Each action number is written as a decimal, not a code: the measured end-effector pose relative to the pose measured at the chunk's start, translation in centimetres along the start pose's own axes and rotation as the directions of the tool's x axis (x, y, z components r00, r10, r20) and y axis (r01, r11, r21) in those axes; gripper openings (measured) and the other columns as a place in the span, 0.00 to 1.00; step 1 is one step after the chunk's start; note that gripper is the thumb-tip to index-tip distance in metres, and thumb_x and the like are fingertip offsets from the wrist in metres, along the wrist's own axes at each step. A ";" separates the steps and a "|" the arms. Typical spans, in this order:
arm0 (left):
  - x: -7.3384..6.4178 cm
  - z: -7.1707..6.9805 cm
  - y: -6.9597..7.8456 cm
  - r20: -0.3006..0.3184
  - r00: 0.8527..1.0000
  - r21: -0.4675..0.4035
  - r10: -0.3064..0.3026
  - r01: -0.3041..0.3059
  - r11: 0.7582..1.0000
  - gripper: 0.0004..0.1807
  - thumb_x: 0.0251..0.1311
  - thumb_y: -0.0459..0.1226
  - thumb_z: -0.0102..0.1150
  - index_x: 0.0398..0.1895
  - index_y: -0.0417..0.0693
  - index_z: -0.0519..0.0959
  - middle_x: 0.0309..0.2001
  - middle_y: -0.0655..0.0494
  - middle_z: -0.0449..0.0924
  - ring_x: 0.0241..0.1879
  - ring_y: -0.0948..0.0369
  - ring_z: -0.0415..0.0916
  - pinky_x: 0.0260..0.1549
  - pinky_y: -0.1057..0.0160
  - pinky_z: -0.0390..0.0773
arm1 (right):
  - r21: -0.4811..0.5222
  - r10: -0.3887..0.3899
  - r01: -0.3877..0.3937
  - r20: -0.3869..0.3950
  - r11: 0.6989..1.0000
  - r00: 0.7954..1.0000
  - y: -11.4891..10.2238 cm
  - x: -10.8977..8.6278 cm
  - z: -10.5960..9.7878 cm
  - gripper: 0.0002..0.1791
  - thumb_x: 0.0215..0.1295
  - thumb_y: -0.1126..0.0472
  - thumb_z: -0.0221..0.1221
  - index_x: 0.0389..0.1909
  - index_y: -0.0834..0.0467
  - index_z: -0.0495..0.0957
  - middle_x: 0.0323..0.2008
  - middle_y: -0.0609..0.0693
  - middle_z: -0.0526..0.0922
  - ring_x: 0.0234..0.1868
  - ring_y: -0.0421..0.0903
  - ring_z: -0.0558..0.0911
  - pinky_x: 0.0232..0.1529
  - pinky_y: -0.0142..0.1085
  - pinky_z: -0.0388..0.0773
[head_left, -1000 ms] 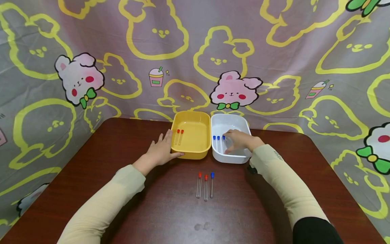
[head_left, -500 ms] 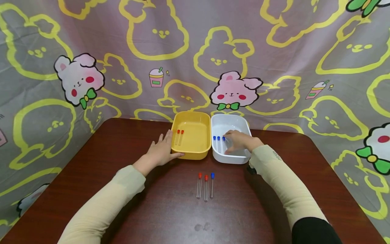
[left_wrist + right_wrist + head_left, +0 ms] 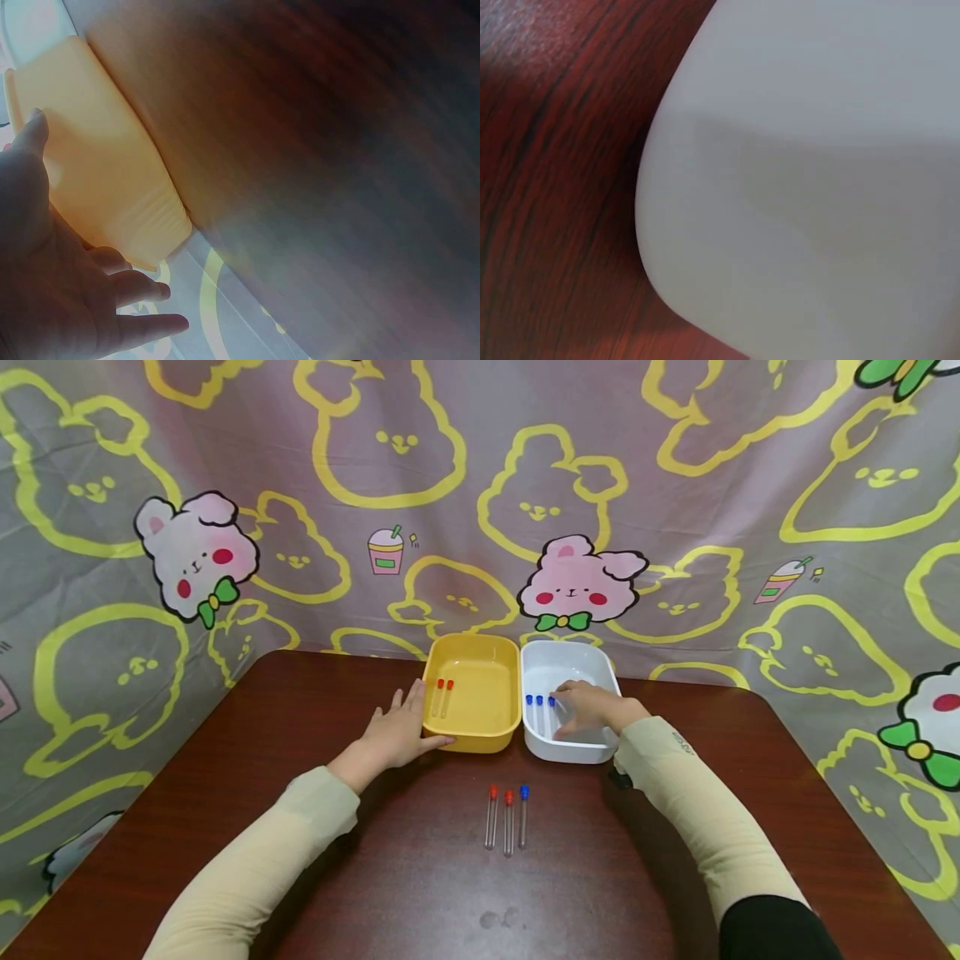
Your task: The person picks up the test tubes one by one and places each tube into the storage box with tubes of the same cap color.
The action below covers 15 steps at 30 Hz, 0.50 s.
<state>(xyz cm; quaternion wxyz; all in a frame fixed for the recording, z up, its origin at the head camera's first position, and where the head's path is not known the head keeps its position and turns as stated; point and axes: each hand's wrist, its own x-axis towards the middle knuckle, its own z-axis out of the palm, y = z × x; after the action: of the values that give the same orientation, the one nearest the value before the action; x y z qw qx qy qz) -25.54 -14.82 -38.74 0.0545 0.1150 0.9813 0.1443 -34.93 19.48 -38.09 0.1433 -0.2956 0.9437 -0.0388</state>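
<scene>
My left hand (image 3: 393,729) rests with spread, straight fingers against the left side of the yellow bin (image 3: 480,743), its thumb along the front. The left wrist view shows the same hand (image 3: 60,277) beside the bin's outer wall. My right hand (image 3: 588,706) reaches into the white bin (image 3: 570,752). Its fingers bend around a blue-capped test tube (image 3: 552,702), fingertips at the cap and thumb near the lower end. Two more blue-capped test tubes (image 3: 539,701) lie left of it. Two red-capped test tubes (image 3: 449,685) lie in the yellow bin. The right wrist view shows only the white bin's outer wall (image 3: 795,187).
On the brown table (image 3: 420,893), in front of the bins, lie two red-capped test tubes (image 3: 509,822) and one blue-capped test tube (image 3: 523,818). The bins stand side by side near the back edge. A patterned curtain (image 3: 480,527) hangs behind.
</scene>
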 end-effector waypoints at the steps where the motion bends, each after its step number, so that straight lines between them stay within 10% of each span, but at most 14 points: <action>1: 0.0 0.0 0.0 0.000 1.000 0.003 0.001 -0.001 1.000 0.64 0.64 0.67 0.58 0.82 0.36 0.35 0.82 0.41 0.36 0.78 0.38 0.41 0.70 0.32 0.52 | 0.001 0.003 -0.003 0.001 1.000 1.000 0.0 0.0 0.0 0.49 0.60 0.44 0.73 0.74 0.67 0.65 0.70 0.68 0.68 0.71 0.66 0.66 0.71 0.56 0.61; 15: 0.3 0.3 -0.2 -0.002 1.000 0.010 0.004 -0.004 1.000 0.64 0.64 0.67 0.58 0.82 0.37 0.35 0.82 0.41 0.35 0.78 0.38 0.41 0.69 0.31 0.53 | 0.006 0.019 -0.018 -0.004 1.000 1.000 0.1 -0.1 0.0 0.52 0.60 0.41 0.72 0.76 0.67 0.63 0.71 0.68 0.65 0.71 0.66 0.65 0.71 0.58 0.61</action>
<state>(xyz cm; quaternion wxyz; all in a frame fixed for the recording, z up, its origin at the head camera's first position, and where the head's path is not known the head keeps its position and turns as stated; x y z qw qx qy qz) -25.81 -14.91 -39.07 0.0528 0.1172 0.9818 0.1396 -34.88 19.59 -38.11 0.1425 -0.2863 0.9466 -0.0411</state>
